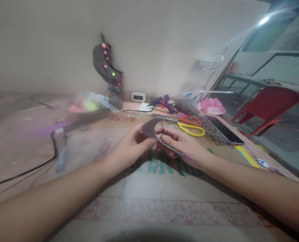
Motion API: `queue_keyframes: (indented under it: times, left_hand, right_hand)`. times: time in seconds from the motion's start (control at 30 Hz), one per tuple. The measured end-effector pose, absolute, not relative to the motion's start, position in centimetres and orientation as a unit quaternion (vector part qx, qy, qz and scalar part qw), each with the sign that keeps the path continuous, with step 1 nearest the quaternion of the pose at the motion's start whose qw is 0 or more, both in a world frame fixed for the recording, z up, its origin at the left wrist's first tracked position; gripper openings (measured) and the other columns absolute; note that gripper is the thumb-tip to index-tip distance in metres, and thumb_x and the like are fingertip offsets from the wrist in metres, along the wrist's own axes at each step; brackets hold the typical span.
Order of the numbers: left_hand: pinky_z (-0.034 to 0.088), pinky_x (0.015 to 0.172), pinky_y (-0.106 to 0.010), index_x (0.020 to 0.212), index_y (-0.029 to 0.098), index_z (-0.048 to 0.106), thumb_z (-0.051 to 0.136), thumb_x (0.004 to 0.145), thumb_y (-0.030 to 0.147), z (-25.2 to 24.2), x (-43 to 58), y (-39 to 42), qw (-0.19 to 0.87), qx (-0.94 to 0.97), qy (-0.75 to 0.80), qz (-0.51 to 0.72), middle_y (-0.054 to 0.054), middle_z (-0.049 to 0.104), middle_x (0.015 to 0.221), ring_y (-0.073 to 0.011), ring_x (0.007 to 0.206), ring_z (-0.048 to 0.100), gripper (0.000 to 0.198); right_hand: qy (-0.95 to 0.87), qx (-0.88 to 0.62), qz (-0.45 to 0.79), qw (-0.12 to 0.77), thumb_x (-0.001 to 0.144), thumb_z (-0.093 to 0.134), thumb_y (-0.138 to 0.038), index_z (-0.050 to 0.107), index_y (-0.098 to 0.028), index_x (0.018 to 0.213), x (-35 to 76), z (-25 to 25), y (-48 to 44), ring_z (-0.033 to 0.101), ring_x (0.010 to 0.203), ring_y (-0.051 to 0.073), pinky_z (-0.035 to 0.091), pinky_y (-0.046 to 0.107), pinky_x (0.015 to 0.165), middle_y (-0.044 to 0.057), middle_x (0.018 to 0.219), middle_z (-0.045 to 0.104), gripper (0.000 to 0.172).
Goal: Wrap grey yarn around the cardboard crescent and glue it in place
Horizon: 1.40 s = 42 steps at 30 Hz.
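Observation:
Between both hands is a grey crescent (pixel 149 128), held above the table. My left hand (pixel 140 143) grips its left side, with the thumb on the near edge and the fingers mostly behind it. My right hand (pixel 177 143) is closed on the right side, thumb and fingers pinching the crescent's edge. A thin dark strand (pixel 163 128) sticks up by the right fingertips; I cannot tell whether it is yarn or part of the crescent. Just beyond the right hand lie scissors with yellow handles (pixel 193 129) and a tool with orange handles (pixel 189 119).
A finished-looking grey crescent with coloured pompoms (pixel 99 62) hangs on the wall. At the back are a small digital clock (pixel 138 96), a blue glue gun (pixel 161 102) and grey yarn (pixel 187 107). A phone (pixel 223 129) lies right; a black cable (pixel 54 148) runs left. A red chair (pixel 272 104) stands beyond.

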State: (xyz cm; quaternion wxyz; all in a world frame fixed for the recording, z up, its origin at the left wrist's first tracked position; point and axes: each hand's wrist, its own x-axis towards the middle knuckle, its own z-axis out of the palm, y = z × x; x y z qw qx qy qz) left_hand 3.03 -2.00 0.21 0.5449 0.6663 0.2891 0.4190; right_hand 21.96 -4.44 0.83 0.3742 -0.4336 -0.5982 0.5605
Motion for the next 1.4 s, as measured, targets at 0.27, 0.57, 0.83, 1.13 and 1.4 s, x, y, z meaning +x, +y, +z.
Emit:
queue_keyframes:
  times: [0.27,0.57,0.83,1.13,1.4]
  left_hand:
    - [0.033,0.042,-0.017,0.091,0.018,0.055,0.059,0.086,0.041,0.0,2.9,-1.3,0.600,0.627,0.316,0.383,0.008,0.046,0.055,-0.0054,0.043,0.040,0.025]
    - [0.035,0.049,-0.018,0.091,0.018,0.065,0.061,0.083,0.043,-0.1,2.9,-1.3,0.583,0.627,0.354,0.375,0.001,0.061,0.072,-0.0084,0.056,0.049,0.027]
    - [0.031,0.045,-0.018,0.084,0.018,0.057,0.056,0.087,0.045,-0.6,2.9,-1.3,0.571,0.645,0.351,0.366,0.006,0.048,0.057,-0.0074,0.048,0.042,0.026]
    - [0.032,0.044,-0.016,0.085,0.020,0.052,0.050,0.090,0.042,-0.5,2.8,-1.3,0.582,0.628,0.356,0.374,0.008,0.046,0.049,-0.0070,0.043,0.042,0.022]
    - [0.039,0.046,-0.017,0.086,0.020,0.052,0.052,0.089,0.042,-0.8,2.8,-1.3,0.592,0.631,0.345,0.364,0.007,0.052,0.050,-0.0084,0.045,0.050,0.022]
  right_hand:
    - [-0.652,-0.484,0.385,0.439,0.091,0.049,-0.056,0.055,-0.018,0.120,25.3,1.4,-1.6,0.035,0.048,0.007,0.027,0.020,0.045,-0.007,0.061,0.041,0.049]
    - [-0.779,-0.490,0.077,0.383,0.093,0.051,-0.035,0.056,-0.022,0.115,25.9,1.7,-4.9,0.060,0.086,0.020,0.049,0.033,0.075,0.007,0.097,0.063,0.026]
    - [-0.708,-0.543,0.106,0.438,0.095,0.043,-0.043,0.061,-0.019,0.111,26.2,1.2,-4.2,0.063,0.081,0.020,0.050,0.034,0.071,0.007,0.088,0.067,0.034]
    - [-0.767,-0.516,0.062,0.377,0.092,0.049,-0.035,0.064,-0.018,0.108,26.5,0.7,-4.0,0.065,0.092,0.022,0.050,0.035,0.080,0.008,0.101,0.070,0.027]
    - [-0.864,-0.420,0.009,0.278,0.096,0.046,-0.032,0.064,-0.019,0.112,26.3,0.9,-4.8,0.063,0.079,0.017,0.045,0.029,0.070,0.006,0.089,0.069,0.027]
